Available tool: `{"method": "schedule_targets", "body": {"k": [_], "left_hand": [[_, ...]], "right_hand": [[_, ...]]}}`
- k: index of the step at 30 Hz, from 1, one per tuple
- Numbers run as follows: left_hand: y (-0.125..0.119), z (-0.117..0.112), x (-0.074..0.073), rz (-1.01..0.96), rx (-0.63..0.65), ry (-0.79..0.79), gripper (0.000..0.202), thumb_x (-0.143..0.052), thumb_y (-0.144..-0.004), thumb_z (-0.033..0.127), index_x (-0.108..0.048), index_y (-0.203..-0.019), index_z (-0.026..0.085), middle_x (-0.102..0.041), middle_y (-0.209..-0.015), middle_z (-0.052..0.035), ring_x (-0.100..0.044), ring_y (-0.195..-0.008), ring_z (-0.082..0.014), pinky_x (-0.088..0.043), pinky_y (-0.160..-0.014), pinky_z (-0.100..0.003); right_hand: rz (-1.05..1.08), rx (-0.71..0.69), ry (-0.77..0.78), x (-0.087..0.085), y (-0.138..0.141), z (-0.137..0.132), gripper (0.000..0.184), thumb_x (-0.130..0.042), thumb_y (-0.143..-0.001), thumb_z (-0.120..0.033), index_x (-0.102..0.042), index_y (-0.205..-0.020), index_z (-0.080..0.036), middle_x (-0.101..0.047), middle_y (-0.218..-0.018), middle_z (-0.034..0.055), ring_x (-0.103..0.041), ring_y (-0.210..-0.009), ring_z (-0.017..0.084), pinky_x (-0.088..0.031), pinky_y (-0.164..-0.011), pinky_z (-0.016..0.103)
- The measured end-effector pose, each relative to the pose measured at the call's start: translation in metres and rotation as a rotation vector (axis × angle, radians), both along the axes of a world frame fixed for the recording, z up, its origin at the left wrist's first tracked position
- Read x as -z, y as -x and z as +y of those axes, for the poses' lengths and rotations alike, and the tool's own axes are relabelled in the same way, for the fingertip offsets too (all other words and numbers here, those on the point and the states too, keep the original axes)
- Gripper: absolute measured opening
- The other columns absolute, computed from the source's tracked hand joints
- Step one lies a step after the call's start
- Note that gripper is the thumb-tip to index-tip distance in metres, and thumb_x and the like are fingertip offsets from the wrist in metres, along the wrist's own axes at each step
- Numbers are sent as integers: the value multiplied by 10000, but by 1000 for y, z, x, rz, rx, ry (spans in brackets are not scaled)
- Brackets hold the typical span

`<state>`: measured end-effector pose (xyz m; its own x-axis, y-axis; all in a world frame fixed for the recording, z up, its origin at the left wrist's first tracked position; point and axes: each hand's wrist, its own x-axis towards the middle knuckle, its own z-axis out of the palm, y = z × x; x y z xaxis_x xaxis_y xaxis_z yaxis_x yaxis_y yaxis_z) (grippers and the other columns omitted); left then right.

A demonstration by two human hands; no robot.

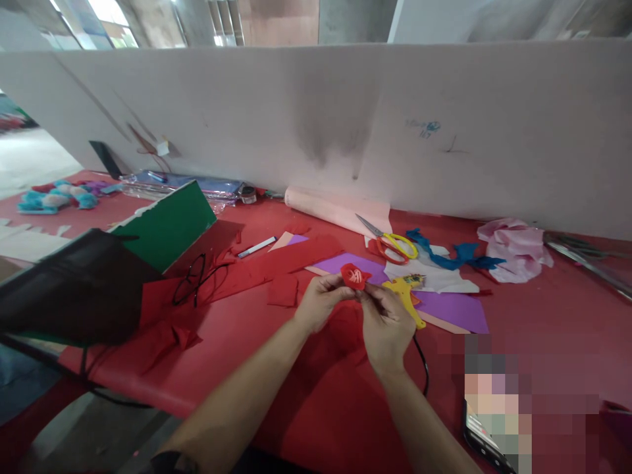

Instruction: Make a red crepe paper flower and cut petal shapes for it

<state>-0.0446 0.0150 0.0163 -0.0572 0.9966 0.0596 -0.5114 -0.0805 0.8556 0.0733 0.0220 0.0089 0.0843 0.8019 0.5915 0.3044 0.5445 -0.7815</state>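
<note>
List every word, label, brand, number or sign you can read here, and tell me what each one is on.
Nothing reads with certainty.
Pale partition: blue handwriting in two lines, too blurred to quote; the lower may be digits.
Red piece in both hands: pale streaks, no legible letters.
Phone: area above it pixelated, nothing readable.
Elsewhere: no legible text.

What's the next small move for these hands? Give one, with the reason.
Probably let the left hand hold the small red piece alone, freeing the right hand to take the yellow glue gun: both hands are holding the piece, while the glue gun lies on the table close beside the right hand.
</note>
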Motion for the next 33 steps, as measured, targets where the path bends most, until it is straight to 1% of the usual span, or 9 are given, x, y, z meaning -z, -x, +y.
{"method": "schedule_targets", "body": {"k": [5,10,13,17,20,23,26,29,33], "left_hand": [[-4,0,2,-168,6,88,308,-845,-608,324,-768,-853,155,-742,-844,-77,-664,-769,-168,-500,-774,-289],[-4,2,7,-283,11,127,294,-862,-597,271,-766,-855,167,-732,-790,-42,-605,-637,-83,-470,-673,-201],[-4,2,7,-263,-15,139,309,-873,-569,261,-767,-845,171,-738,-806,-40,-619,-670,-95,-480,-717,-218],[-5,3,6,-213,-39,89,285,-854,-591,274,-772,-845,175,-750,-877,-59,-663,-871,-169,-473,-878,-288],[-6,3,4,-199,-67,59,280,-842,-603,266,-775,-862,185,-755,-922,-65,-660,-970,-196,-452,-940,-313],[-8,1,4,-199,-126,78,280,-840,-596,248,-778,-863,189,-759,-904,-60,-671,-940,-191,-455,-945,-320],[-12,-1,5,-164,-170,71,256,-803,-653,248,-780,-902,194,-760,-913,-55,-668,-935,-184,-452,-955,-325],[-17,-4,6,-70,-184,18,233,-741,-734,262,-773,-956,197,-754,-967,-48,-651,-972,-180,-442,-974,-323],[-20,-6,6,2,-181,-11,264,-729,-744,245,-759,-1001,189,-745,-988,-50,-646,-943,-182,-459,-937,-322]], "right_hand": [[-111,65,-244,-3,8,-4,135,-590,-879,-161,-715,-913,-197,-724,-872,75,-684,-813,192,-566,-768,333],[-109,36,-245,-4,8,-5,171,-573,-884,-153,-710,-974,-201,-706,-940,91,-677,-872,199,-572,-803,371],[-83,44,-225,-5,7,-4,145,-593,-872,-184,-717,-945,-208,-704,-994,94,-675,-916,210,-569,-834,399],[-50,10,-152,-4,7,-3,145,-585,-880,-207,-719,-936,-200,-732,-992,93,-690,-917,211,-569,-854,405],[-43,-2,-133,-2,8,-3,135,-590,-882,-211,-718,-922,-203,-744,-971,84,-701,-905,209,-574,-839,387],[-56,-10,-151,0,7,-2,125,-602,-878,-187,-719,-919,-199,-750,-950,79,-705,-883,200,-570,-834,363],[-83,23,-201,1,7,-1,114,-623,-864,-161,-720,-917,-189,-750,-942,82,-704,-875,195,-566,-831,349],[-115,69,-256,2,6,1,110,-628,-859,-155,-720,-905,-193,-753,-928,79,-705,-852,195,-570,-812,345],[-153,84,-320,4,4,3,148,-610,-865,-132,-715,-938,-208,-751,-934,77,-705,-856,197,-577,-813,361]]}}
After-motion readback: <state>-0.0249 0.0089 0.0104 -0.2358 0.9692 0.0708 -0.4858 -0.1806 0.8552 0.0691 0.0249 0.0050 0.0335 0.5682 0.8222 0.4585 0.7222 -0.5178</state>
